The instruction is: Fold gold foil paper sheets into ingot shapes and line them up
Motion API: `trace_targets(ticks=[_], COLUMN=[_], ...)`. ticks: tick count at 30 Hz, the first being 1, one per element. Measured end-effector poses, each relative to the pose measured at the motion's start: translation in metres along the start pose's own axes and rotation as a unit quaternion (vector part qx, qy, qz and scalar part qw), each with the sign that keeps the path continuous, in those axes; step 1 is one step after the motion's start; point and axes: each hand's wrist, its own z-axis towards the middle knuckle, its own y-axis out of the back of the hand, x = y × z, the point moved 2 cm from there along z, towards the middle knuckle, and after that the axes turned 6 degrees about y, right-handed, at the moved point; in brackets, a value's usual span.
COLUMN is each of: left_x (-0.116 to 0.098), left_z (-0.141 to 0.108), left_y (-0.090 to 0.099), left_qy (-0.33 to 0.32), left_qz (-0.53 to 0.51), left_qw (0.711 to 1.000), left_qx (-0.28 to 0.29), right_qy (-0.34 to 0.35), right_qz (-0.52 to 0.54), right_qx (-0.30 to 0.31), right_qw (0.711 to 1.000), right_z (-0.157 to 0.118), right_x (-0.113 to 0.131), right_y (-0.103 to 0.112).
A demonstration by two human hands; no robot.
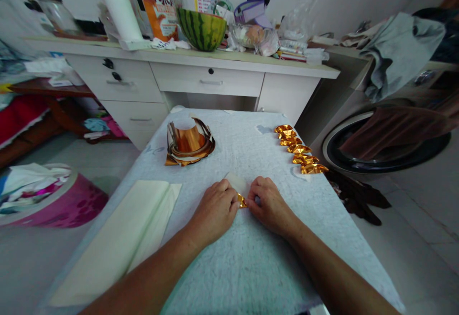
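Gold foil (242, 201) on cloth-covered table (247, 143); white desk (229, 81) beyond.

Cool, diffuse light casts soft shadows. Foil pieces (299, 149) glint toward three o'clock; edges stretch and blur at nine.

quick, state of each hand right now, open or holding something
Left hand: closed, holding the left end of the small gold foil piece.
Right hand: closed, at that piece's right end.
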Motion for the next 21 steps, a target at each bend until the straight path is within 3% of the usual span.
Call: trace_targets(ticks=[9, 21], left_x=[0.0013, 0.0083], left_z=[-0.0003, 0.0017], left_y=[-0.0013, 0.0009], left_qy=[0.003, -0.025], left_qz=[0.007, -0.098], left_qw=[1.000, 0.995], left_qx=[-0.004, 0.020], right_qy=[-0.012, -0.022], right_qz=[-0.008, -0.031], right_qx=[0.000, 0.000], right_qw=[1.000, 0.999], right_z=[-0.0008, -0.0014], right_x=[0.0017, -0.0003], right_y=[-0.0015, -0.0025])
